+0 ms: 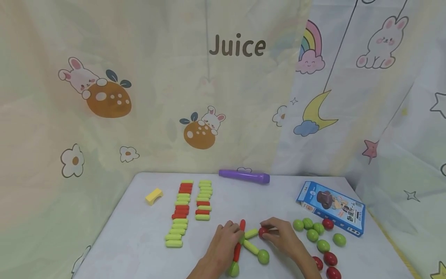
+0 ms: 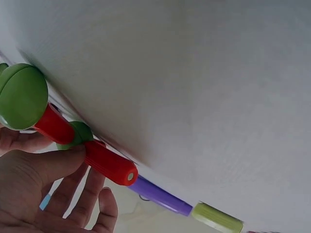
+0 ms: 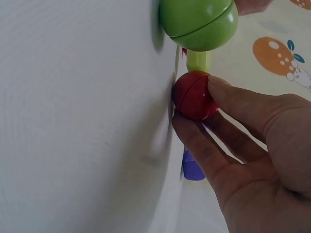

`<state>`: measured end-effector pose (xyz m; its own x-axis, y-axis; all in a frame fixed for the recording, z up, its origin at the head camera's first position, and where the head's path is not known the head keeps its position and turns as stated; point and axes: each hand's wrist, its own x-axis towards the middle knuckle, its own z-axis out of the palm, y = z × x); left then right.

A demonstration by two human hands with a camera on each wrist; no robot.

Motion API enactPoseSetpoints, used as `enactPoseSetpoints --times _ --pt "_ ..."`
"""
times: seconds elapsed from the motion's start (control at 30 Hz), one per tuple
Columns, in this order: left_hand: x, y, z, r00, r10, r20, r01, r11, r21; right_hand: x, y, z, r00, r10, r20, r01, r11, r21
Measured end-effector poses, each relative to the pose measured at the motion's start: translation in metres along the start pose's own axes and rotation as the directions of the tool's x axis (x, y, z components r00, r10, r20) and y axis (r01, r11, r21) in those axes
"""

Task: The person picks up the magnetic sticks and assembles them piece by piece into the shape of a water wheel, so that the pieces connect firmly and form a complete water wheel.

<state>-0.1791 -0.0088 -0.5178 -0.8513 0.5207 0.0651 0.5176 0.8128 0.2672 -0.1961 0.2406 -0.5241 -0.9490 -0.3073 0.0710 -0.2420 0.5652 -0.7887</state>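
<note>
Item: stick-and-ball figure, lying near the front of the surface [image 1: 139, 232]. Right hand [image 1: 283, 236] is pinching a red ball [image 1: 263, 231] against a green stick [image 1: 251, 233]; left hand [image 1: 223, 242] is pressing fingers onto the red stick [image 1: 242, 225]. Advice: keep ball centred on stick end, steadying firmly.

Three cameras, one worn high and two riding at the wrists.

The head view looks forward and down from above the near edge of the bench [image 1: 139, 232], taking in the whole top and the curtain behind. The left wrist view sits very close and tipped, so the bench surface fills its upper part, with the left hand [image 2: 43, 189] at the red rod [image 2: 104, 162]. The right wrist view is just as near, facing the right hand [image 3: 243, 150] at the red ball [image 3: 192, 94]. All three share the rod-and-ball figure.
</note>
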Motion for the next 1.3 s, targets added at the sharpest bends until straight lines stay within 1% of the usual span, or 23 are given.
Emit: enactPoseSetpoints --times 0.13,0.23,0.37,0.47,0.57,0.6,0.67,0.73,0.8,0.87,0.9,0.97,1.07,1.17,1.23,1.3 --pt "0.000 0.000 -0.001 1.000 0.007 0.006 -0.007 1.000 0.002 -0.003 0.004 -0.001 1.000 0.010 0.001 -0.010 1.000 0.008" --pt "0.001 0.000 -0.002 1.000 0.010 0.005 -0.010 1.000 0.006 -0.002 0.005 -0.002 1.000 0.000 -0.007 0.000 1.000 0.007" --pt "0.001 0.000 -0.002 1.000 0.014 -0.002 -0.014 1.000 -0.007 0.003 0.003 0.001 1.000 -0.005 -0.020 0.005 1.000 -0.020" --pt "0.000 0.000 -0.001 1.000 0.021 -0.013 -0.021 1.000 -0.014 0.004 0.003 0.004 1.000 -0.003 -0.030 0.002 0.999 -0.038" --pt "-0.003 0.003 -0.002 0.999 0.018 -0.038 -0.018 1.000 -0.008 0.004 0.002 0.005 0.999 0.004 -0.036 -0.006 0.999 -0.042" --pt "-0.004 0.004 -0.003 0.999 0.005 -0.045 -0.005 1.000 -0.007 0.003 0.002 0.005 0.999 0.006 -0.037 -0.008 0.999 -0.048" --pt "-0.006 0.009 -0.005 0.998 -0.041 -0.048 0.040 0.999 -0.013 0.002 0.002 0.004 0.999 0.004 -0.033 -0.006 0.998 -0.058" --pt "-0.008 0.015 -0.006 0.994 -0.105 -0.020 0.105 0.994 -0.017 0.001 0.002 0.003 1.000 -0.005 -0.029 0.003 0.998 -0.065" --pt "-0.010 0.020 -0.007 0.984 -0.174 0.029 0.175 0.985 -0.013 0.000 0.002 0.002 1.000 -0.015 -0.027 0.014 0.998 -0.068" --pt "-0.010 0.025 -0.006 0.971 -0.227 0.076 0.227 0.974 0.015 -0.002 0.001 0.001 0.999 -0.025 -0.024 0.024 0.997 -0.070" --pt "-0.010 0.026 -0.006 0.965 -0.246 0.090 0.244 0.969 0.034 -0.003 0.000 0.000 0.999 -0.029 -0.022 0.027 0.997 -0.069" --pt "-0.009 0.028 -0.005 0.956 -0.276 0.096 0.271 0.960 0.063 -0.005 -0.001 -0.001 1.000 -0.023 -0.017 0.022 0.997 -0.069" --pt "-0.007 0.028 -0.005 0.949 -0.303 0.088 0.294 0.951 0.099 -0.008 -0.003 -0.002 1.000 0.001 0.000 -0.001 0.996 -0.089" --pt "-0.006 0.026 -0.005 0.953 -0.296 0.070 0.289 0.952 0.099 -0.010 -0.004 -0.005 0.999 0.037 0.010 -0.036 0.994 -0.103" --pt "-0.007 0.024 -0.005 0.959 -0.279 0.052 0.273 0.957 0.099 -0.013 -0.003 -0.010 0.998 0.068 -0.014 -0.069 0.991 -0.115" --pt "-0.007 0.022 -0.005 0.963 -0.267 0.040 0.263 0.961 0.089 -0.015 -0.001 -0.018 0.993 0.091 -0.071 -0.100 0.987 -0.127"
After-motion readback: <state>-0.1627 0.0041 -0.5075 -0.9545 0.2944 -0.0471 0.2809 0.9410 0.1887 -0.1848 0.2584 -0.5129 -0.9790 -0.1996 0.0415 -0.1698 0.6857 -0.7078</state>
